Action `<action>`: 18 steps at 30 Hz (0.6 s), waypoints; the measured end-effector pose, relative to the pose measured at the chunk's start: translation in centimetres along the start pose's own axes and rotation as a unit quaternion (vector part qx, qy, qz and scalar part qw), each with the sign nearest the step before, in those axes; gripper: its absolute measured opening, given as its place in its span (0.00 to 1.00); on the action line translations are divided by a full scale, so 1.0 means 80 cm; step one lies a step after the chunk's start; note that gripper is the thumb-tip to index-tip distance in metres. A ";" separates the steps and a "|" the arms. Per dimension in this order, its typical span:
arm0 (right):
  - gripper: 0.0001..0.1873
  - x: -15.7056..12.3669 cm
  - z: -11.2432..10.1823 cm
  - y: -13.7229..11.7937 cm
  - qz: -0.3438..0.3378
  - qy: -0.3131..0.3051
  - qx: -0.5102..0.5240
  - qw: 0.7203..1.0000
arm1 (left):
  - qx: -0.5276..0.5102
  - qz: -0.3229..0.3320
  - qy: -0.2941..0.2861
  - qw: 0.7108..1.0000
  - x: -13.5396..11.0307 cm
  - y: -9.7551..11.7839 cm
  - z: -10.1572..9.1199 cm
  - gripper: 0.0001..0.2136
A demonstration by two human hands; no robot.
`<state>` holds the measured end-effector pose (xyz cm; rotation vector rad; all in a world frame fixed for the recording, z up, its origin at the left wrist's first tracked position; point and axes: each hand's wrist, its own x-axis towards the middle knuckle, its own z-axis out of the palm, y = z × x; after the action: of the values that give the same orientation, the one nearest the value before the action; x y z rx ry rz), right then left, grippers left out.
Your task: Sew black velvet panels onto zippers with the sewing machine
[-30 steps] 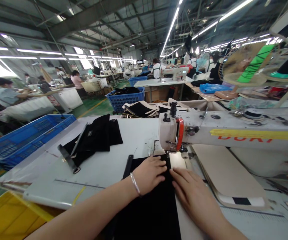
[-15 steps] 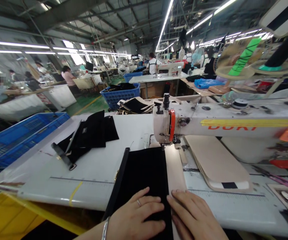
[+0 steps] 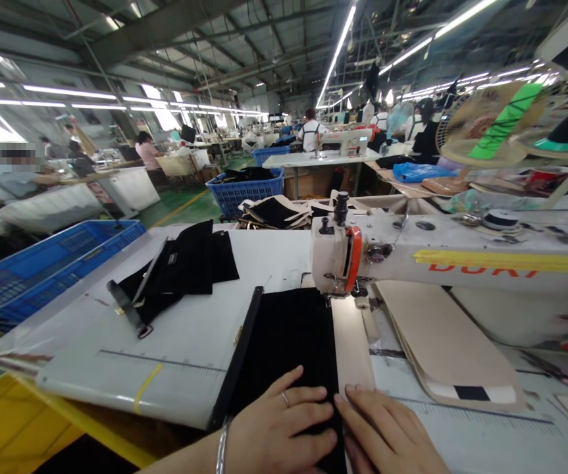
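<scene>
A long black fabric piece (image 3: 288, 336) lies on the white sewing table (image 3: 189, 342), its far end under the needle of the white sewing machine (image 3: 343, 253). A beige strip (image 3: 353, 342) runs along the fabric's right edge. My left hand (image 3: 284, 431) lies flat on the near end of the black fabric, fingers spread, a ring on one finger and a bracelet at the wrist. My right hand (image 3: 387, 438) rests flat beside it, fingers on the beige strip at the fabric's edge. Both hands sit at the table's front edge.
A pile of finished black pieces (image 3: 180, 273) lies at the left of the table, beside a blue crate (image 3: 41, 270). Beige card patterns (image 3: 441, 342) lie right of the needle. Thread cones and a fan (image 3: 486, 125) stand behind the machine. Other workers sit at distant tables.
Both hands slid back from just before the needle to the near end of the fabric, then stayed there. The view shifted slightly.
</scene>
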<state>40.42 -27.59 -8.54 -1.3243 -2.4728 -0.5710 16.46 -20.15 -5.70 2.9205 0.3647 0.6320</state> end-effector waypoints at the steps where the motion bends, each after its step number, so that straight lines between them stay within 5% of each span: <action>1: 0.24 -0.001 0.003 0.002 -0.004 -0.002 -0.004 1.000 | -0.003 -0.003 -0.004 1.000 0.001 -0.002 0.001 0.15; 7: 0.24 -0.006 0.021 0.012 -0.008 0.015 -0.006 1.000 | -0.015 -0.006 0.031 0.999 0.005 -0.015 0.015 0.10; 12: 0.26 -0.007 0.024 0.019 0.015 0.024 0.020 0.999 | -0.037 0.002 -0.002 0.999 0.010 -0.028 0.017 0.15; 18: 0.24 0.008 0.016 0.021 0.039 0.001 0.070 0.997 | -0.028 -0.020 0.003 0.999 0.026 -0.044 0.015 0.10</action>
<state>41.41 -25.68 -9.09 -1.3567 -2.3985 -0.3748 18.07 -16.34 -6.62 2.8518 0.4001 0.6352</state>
